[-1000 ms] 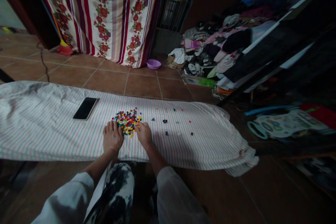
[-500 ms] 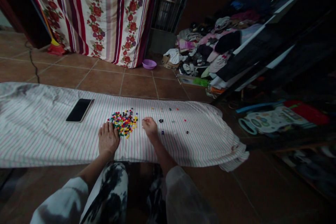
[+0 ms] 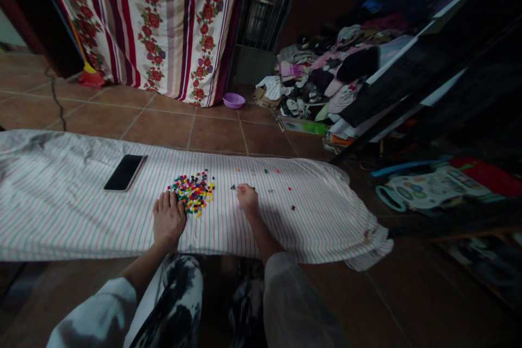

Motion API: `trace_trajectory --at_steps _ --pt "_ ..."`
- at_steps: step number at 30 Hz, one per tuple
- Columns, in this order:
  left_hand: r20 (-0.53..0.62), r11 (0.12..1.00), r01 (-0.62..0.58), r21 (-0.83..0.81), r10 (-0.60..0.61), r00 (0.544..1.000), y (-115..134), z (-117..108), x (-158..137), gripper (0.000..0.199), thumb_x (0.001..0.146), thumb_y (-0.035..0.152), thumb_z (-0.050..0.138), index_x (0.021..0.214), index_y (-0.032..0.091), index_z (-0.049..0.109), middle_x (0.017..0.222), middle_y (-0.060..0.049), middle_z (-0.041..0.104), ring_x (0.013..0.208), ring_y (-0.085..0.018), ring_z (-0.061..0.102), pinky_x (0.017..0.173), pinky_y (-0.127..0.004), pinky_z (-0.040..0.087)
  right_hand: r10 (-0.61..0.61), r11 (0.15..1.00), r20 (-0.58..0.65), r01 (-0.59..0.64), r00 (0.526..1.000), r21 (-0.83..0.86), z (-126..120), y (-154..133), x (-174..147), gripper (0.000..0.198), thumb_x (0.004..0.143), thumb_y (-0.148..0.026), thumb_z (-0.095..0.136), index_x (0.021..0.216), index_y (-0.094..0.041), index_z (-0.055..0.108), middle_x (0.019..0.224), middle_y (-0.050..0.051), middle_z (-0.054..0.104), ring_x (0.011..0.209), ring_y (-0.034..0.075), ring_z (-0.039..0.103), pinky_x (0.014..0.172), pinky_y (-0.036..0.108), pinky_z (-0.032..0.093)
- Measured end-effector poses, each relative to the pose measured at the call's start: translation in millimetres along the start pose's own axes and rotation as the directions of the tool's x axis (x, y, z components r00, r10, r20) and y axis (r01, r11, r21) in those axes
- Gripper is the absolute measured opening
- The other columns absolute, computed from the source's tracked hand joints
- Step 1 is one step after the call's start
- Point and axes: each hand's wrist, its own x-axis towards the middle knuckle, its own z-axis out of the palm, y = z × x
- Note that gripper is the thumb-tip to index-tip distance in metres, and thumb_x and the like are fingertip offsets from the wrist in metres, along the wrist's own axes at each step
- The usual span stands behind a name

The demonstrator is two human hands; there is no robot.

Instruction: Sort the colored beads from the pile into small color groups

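Observation:
Small coloured cubes (image 3: 193, 191), like tiny beads, lie in a loose heap on the striped cloth (image 3: 81, 217). My left hand (image 3: 169, 215) rests palm down at the heap's near left edge, fingers stretched out. To the right of the heap, my right hand (image 3: 248, 199) is closed in a pinch just over the cloth; whatever it holds is too small to make out. A dark grey piece (image 3: 233, 187) lies just left of its fingertips. Spread beyond that hand are single pieces: a green one (image 3: 266, 171), a red one (image 3: 290, 188) and a dark one (image 3: 293, 207).
A black-screened phone (image 3: 124, 173) lies on the cloth to the left. Behind are a floral curtain (image 3: 175, 27), a purple basin (image 3: 234, 100) and a pile of clothes (image 3: 318, 76) on the tiled floor. A toy-like panel (image 3: 432, 187) stands at the right.
My right hand has moved a little to the right, away from the heap, and now covers some of the single pieces. A grey piece shows left of its fingertips. My left hand has stayed.

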Motion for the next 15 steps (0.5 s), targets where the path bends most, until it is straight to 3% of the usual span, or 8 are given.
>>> trace_trajectory --at_steps 3,15 --pt "0.004 1.0 0.005 0.004 -0.005 1.0 0.0 -0.1 0.3 0.054 0.091 0.035 0.027 0.128 0.002 0.051 0.135 -0.024 0.051 0.131 -0.034 0.042 0.109 -0.05 0.031 0.044 0.996 0.03 -0.042 0.999 -0.083 2.4 -3.7 1.8 0.019 0.082 -0.018 0.052 0.085 -0.021 0.07 0.078 0.003 0.072 0.074 0.015 0.065 0.068 0.022 0.043" --pt "0.024 0.999 0.015 0.034 -0.016 1.0 0.9 0.4 0.9 0.056 0.092 0.035 0.027 0.129 0.0 0.05 0.136 -0.024 0.051 0.131 -0.035 0.041 0.108 -0.051 0.032 0.01 0.986 0.053 -0.001 0.999 -0.167 9.9 -4.7 3.3 0.02 0.088 -0.022 0.051 0.09 -0.017 0.07 0.082 0.005 0.07 0.078 0.016 0.061 0.069 0.022 0.039"
